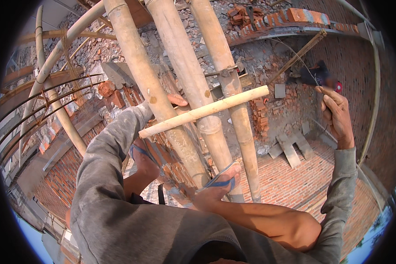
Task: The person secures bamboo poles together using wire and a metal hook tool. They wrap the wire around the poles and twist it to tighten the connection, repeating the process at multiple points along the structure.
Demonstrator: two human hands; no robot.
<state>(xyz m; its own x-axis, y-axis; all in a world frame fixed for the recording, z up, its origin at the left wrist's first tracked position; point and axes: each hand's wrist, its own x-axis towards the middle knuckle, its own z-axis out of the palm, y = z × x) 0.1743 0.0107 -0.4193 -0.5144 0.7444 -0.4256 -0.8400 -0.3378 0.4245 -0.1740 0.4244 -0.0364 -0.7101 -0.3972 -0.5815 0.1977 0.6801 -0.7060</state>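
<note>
Three thick bamboo poles run lengthwise in front of me, the left pole (138, 57), the middle pole (180, 53) and the right pole (218, 48). A shorter pale bamboo stick (207, 110) lies crosswise on them. My left hand (177, 100) reaches beneath the left pole; its fingertips show stretched out in the gap beside the middle pole, the rest hidden. Out to the right, my right hand (336, 114) is raised, thumb and finger pinched on a thin wire (301, 59) that slants up and leftward. A tie (226, 71) wraps the right pole.
My sandalled foot (222, 180) rests on the poles, high over a brick floor (286, 193). Rusty rebar (44, 97) sticks out at left. Rubble and a broken brick wall edge (295, 17) lie beyond. Another person (319, 72) is below at right, near the brick wall (352, 61).
</note>
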